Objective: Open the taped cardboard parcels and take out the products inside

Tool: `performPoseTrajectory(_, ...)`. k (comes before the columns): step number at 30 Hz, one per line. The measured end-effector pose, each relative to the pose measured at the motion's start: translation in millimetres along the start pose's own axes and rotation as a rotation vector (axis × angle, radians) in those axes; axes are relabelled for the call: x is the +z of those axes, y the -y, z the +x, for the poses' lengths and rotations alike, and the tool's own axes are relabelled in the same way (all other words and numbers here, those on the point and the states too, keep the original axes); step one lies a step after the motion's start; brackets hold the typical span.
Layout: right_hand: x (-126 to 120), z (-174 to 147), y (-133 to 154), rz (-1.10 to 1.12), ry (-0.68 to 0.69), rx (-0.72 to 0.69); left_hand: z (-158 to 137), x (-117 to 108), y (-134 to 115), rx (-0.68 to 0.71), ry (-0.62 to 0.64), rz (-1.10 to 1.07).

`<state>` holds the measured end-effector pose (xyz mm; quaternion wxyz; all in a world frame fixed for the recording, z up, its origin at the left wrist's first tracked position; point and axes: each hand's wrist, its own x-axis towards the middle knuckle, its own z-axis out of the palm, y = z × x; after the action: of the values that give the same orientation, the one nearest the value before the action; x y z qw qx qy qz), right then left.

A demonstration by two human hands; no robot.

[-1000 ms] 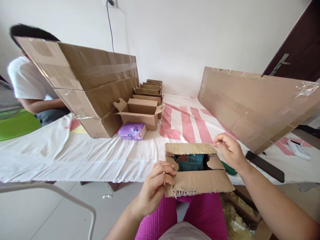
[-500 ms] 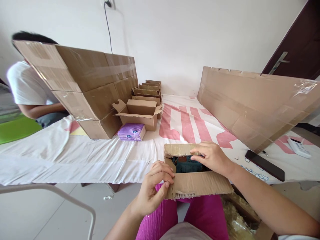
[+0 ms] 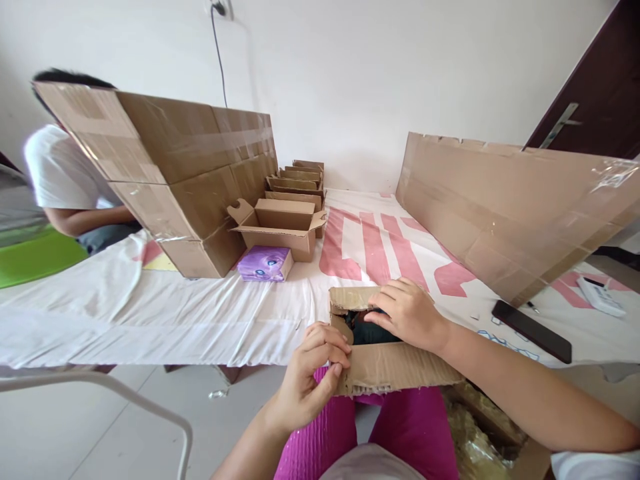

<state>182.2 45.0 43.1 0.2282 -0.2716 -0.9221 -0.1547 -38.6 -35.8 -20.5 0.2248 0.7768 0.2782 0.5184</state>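
Observation:
An open cardboard box (image 3: 400,368) sits at the table's front edge, just above my lap, its flaps folded outward. Inside lies something dark teal (image 3: 375,332), partly hidden by my right hand. My left hand (image 3: 315,373) grips the box's left end, thumb and fingers closed over the corner. Across the far side reaches my right hand (image 3: 407,313), its fingers curved over the far flap and the opening. Whether those fingertips hold anything in the box is hidden.
A purple box (image 3: 265,264) stands before an open carton (image 3: 280,237), with several more behind. Stacked taped cartons (image 3: 175,180) rise at left; a cardboard panel (image 3: 500,207) leans at right. A phone (image 3: 533,330) lies at right. Another person (image 3: 65,167) sits behind the stack.
My right hand has slid left along the far flap and now covers more of the opening. My left hand keeps its place on the box's left end.

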Motion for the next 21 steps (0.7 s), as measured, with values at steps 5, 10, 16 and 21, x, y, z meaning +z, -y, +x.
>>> performPoseTrajectory(5, 6.8, 3.2, -1.9, -0.099, 0.023, -0.032, -0.3, 0.4, -0.8, 0.003, -0.004, 0.016)
performPoseTrajectory(10, 3.6, -4.9, -2.6, 0.006, 0.011, -0.161, 1.1, 0.5, -3.0, 0.015, 0.002, 0.014)
performPoseTrajectory(16, -24.9, -20.9, -22.2, 0.156, -0.164, 0.041, -0.9, -1.8, -5.3, 0.034, 0.008, 0.023)
performPoseTrajectory(21, -31.2, -42.6, -46.5, 0.143, -0.162, 0.339, -3.7, -0.7, -9.4, 0.041, 0.026, 0.026)
